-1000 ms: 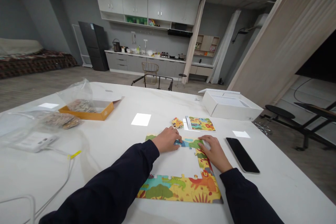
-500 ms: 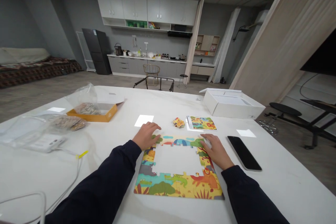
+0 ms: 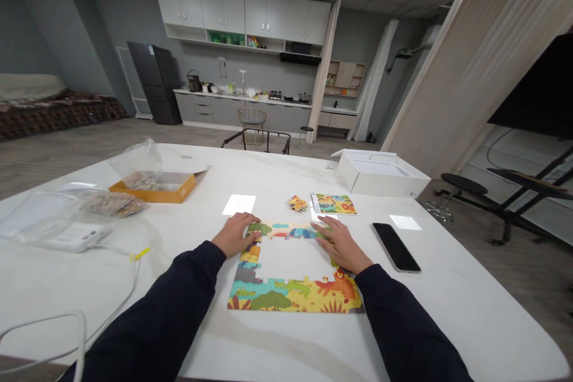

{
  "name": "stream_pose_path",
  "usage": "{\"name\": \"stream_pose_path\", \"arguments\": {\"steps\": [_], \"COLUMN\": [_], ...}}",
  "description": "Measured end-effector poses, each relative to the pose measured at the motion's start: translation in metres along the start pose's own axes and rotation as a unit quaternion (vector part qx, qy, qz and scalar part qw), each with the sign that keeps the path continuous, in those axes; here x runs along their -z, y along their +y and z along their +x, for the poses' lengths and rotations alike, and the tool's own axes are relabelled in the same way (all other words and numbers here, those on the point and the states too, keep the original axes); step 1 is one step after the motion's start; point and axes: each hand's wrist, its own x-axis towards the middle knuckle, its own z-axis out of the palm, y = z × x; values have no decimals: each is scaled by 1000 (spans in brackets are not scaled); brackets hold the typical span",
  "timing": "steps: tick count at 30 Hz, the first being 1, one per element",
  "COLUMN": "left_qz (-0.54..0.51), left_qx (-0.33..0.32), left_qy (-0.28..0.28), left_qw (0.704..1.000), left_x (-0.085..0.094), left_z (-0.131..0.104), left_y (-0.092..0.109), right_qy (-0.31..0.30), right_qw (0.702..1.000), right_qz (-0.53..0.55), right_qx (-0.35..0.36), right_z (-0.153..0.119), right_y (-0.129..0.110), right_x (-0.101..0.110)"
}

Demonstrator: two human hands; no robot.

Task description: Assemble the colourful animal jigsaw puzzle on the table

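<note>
Both hands lie flat and open, holding nothing: the left hand on the puzzle's far-left corner, the right hand on its right edge. They probably pin the frame steady; loose pieces and the picture card wait just beyond

**Hidden and cut-off parts**

Right hand covers the jigsaw frame's right side — the picture beneath it unseen. Left hand hides the top-left corner. Loose pieces too small to read. White cable and both sleeves run off the bottom edge.
</note>
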Motion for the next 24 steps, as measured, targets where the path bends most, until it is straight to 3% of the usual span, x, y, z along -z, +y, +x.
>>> {"name": "stream_pose_path", "arguments": {"steps": [9,17,20,24], "left_qz": [-7,-4,-3,6], "left_qx": [-7,-2,-2,0], "left_qy": [-5,-4,-5,-12], "left_qw": [1000,1000,1000,1000], "left_x": [-1,-2,-3,-2], "left_z": [-1,-1,-1,0], "left_y": [5,4,4,4], "right_qy": [-61,-46,21,200], "right_qw": [998,998,997,972], "right_qz": [-3,33,75,121], "right_qx": [8,8,3,-25], "right_z": [3,1,3,1], "right_y": [-4,-3,-2,0], "right_x": [-5,-3,2,24]}}
